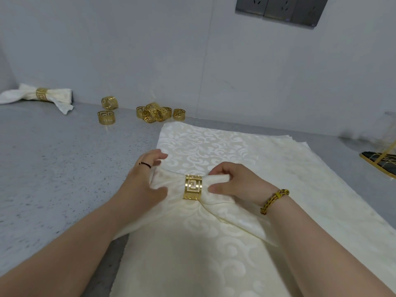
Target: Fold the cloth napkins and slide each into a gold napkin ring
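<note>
Forearms enter from bottom of frame, both bare, converging at centre. Left hand [145,179], w/ dark ring on one finger, lies on left wing of the folded napkin [169,190]; thumb pressed to the cloth, fingers [157,156] spread & slightly lifted, so loosely open, nothing clasped. Right hand [234,183], w/ yellow beaded bracelet [274,200] at wrist, pinches the napkin's right wing between thumb & curled fingers, closed on cloth just beside the ring. Gold napkin ring [192,187], Greek-key cutout, sits round the napkin's gathered middle, centre of frame, between the two hands; cloth fans out either side, lower right tail running toward bottom right. Napkin rests on a stack of flat cream damask napkins [214,254] (layered edges visible upper right of stack), filling centre & lower right. Stack lies on grey speckled table [53,168].

Upper left of frame: finished napkin [60,96] already in its gold ring, by the wall. Upper centre-left: two loose gold rings [106,117], apart from each other. Upper centre: cluster of loose rings [159,113], touching/overlapping, just beyond stack's far edge. Right edge: gold wire holder [381,161], partly cut off. Top right: grey socket panel [280,9] on white wall.
</note>
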{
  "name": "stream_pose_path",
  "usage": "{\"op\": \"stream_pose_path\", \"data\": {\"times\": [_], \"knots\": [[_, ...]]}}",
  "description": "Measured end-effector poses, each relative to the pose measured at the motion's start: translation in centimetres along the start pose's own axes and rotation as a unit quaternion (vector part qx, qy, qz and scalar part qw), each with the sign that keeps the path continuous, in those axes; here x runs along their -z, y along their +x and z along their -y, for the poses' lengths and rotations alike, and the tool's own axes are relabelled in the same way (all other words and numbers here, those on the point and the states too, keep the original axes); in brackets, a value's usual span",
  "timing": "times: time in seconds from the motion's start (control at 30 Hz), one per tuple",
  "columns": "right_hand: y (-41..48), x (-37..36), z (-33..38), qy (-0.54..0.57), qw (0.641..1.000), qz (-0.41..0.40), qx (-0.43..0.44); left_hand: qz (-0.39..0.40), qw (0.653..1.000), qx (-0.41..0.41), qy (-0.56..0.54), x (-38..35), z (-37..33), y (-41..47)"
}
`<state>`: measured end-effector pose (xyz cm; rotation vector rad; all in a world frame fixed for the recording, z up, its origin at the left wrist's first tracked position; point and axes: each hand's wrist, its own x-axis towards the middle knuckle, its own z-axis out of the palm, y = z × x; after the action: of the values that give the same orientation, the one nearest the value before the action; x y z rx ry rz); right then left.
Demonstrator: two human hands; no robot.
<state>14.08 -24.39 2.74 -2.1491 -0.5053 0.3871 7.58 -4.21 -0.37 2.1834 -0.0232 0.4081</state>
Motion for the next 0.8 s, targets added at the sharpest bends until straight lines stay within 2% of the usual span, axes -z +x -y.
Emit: {"op": "stream_pose_path", "data": {"times": [0.07, 0.13, 0.2, 0.27, 0.33, 0.5, 0.57, 0.63, 0.7, 0.77, 0.8], "knots": [[0.1, -0.6, -0.3, -0.013, 0.999, -0.014, 0.035, -0.012, 0.985, -0.102, 0.136, -0.2, -0.4, -0.4], [-0.1, -1.0, -0.6, -0.029, 0.997, -0.037, 0.065, -0.010, 0.937, -0.203, 0.284, -1.2, -0.6, -0.5], [-0.1, -1.2, -0.7, -0.045, 0.994, -0.058, 0.087, -0.005, 0.896, -0.250, 0.366, -2.7, -0.9, -0.5], [-0.3, -1.4, -0.8, -0.055, 0.991, -0.069, 0.100, -0.011, 0.882, -0.269, 0.387, -3.6, -1.2, -0.3], [-0.5, -1.5, -0.9, -0.052, 0.991, -0.072, 0.101, -0.017, 0.883, -0.271, 0.382, -4.1, -1.3, -0.3], [-0.8, -1.6, -0.9, -0.033, 0.994, -0.053, 0.085, -0.033, 0.918, -0.258, 0.299, -4.0, -0.5, -0.5], [-0.9, -1.3, -0.6, -0.027, 0.996, -0.039, 0.070, -0.012, 0.926, -0.232, 0.298, -3.2, -0.7, -0.6], [-1.0, -1.2, -0.3, -0.021, 0.996, -0.037, 0.073, -0.039, 0.956, -0.149, 0.251, -2.2, -1.1, -0.7], [-1.1, -1.2, -0.1, 0.009, 0.996, -0.046, 0.077, -0.025, 0.995, 0.020, 0.093, -0.6, -1.9, -0.8], [-1.2, -1.2, -0.1, 0.060, 0.994, -0.053, 0.070, -0.005, 0.986, 0.149, -0.072, 0.9, -1.3, -0.6], [-1.2, -1.3, 0.2, 0.078, 0.993, -0.055, 0.067, 0.007, 0.977, 0.183, -0.110, 1.7, -0.8, -0.5]]}}
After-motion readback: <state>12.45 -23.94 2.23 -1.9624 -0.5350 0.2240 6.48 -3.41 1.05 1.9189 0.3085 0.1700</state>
